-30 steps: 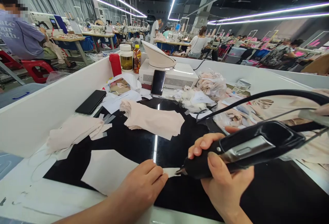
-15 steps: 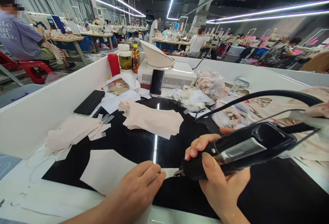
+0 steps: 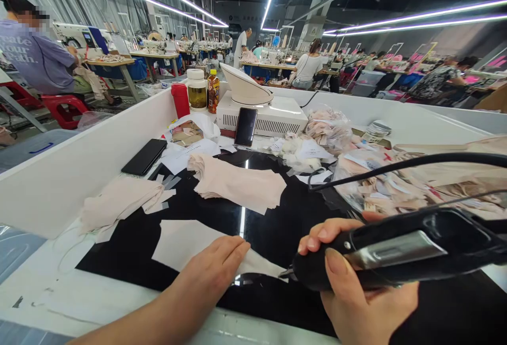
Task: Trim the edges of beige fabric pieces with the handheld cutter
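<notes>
My left hand (image 3: pixel 216 268) lies flat over a pale pink fabric piece (image 3: pixel 178 242), pressing it onto the black board (image 3: pixel 261 234). The piece narrows to a pointed end right of my fingers. My right hand (image 3: pixel 356 281) is wrapped round a black corded hand tool (image 3: pixel 400 252) with a silver strip along its side. Its small metal tip touches or nearly touches the fabric's pointed end; the exact contact is too small to tell. Beyond my hands lies a stack of pink fabric pieces (image 3: pixel 237 178), with another fabric pile (image 3: pixel 122 199) to the left.
A black cable (image 3: pixel 400 170) arches over bagged fabric (image 3: pixel 400 186) at right. At the back stand a vented white box (image 3: pixel 277 115), a propped phone (image 3: pixel 245 127), a jar (image 3: pixel 197 91) and a bottle (image 3: pixel 213 91). White walls (image 3: pixel 87 155) edge the table. People sit at sewing tables beyond.
My right hand and the tool have moved right and slightly nearer. My left hand has flattened from a pinch at the fabric's narrow end, and the piece has shifted right.
</notes>
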A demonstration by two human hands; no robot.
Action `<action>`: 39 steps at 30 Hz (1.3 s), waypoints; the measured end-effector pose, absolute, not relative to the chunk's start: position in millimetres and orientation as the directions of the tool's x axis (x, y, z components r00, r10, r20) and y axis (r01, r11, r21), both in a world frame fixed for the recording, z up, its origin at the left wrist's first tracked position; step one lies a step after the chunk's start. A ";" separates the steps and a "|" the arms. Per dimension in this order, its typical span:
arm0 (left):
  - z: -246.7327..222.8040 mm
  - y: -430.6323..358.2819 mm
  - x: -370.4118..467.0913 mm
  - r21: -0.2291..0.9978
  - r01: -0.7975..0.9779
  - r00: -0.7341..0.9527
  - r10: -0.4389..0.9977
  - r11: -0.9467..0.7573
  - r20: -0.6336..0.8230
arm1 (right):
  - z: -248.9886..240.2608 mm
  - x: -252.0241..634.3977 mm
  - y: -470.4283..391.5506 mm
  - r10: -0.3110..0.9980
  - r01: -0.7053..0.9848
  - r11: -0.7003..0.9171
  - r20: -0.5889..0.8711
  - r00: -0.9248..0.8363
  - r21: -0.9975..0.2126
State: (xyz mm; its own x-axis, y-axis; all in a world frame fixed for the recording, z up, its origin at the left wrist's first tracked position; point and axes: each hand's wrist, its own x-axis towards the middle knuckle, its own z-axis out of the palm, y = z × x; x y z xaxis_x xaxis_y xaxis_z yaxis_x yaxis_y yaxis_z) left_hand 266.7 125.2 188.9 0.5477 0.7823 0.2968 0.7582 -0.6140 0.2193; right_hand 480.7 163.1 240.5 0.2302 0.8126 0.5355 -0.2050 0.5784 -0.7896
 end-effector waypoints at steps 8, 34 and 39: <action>189.5 131.6 269.3 0.243 0.716 0.602 0.756 -0.654 0.258 | 243.1 478.0 153.0 0.809 -0.207 0.576 0.514 0.284 -0.791; 162.7 109.3 299.7 -0.072 0.810 0.572 0.759 -0.581 0.310 | 237.8 473.0 134.1 0.824 -0.214 0.550 0.482 0.298 -0.807; 160.9 107.4 298.0 -0.049 0.808 0.565 0.749 -0.587 0.348 | 239.3 471.6 132.4 0.829 -0.209 0.530 0.452 0.329 -0.822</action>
State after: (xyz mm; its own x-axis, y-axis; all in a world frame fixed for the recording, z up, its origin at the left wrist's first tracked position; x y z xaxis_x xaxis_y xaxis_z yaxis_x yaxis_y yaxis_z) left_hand 298.0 107.4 160.9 0.5646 0.7486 0.3477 0.8083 -0.5868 -0.0491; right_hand 471.6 132.4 239.3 0.3292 0.8292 0.4517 -0.2087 0.5304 -0.8217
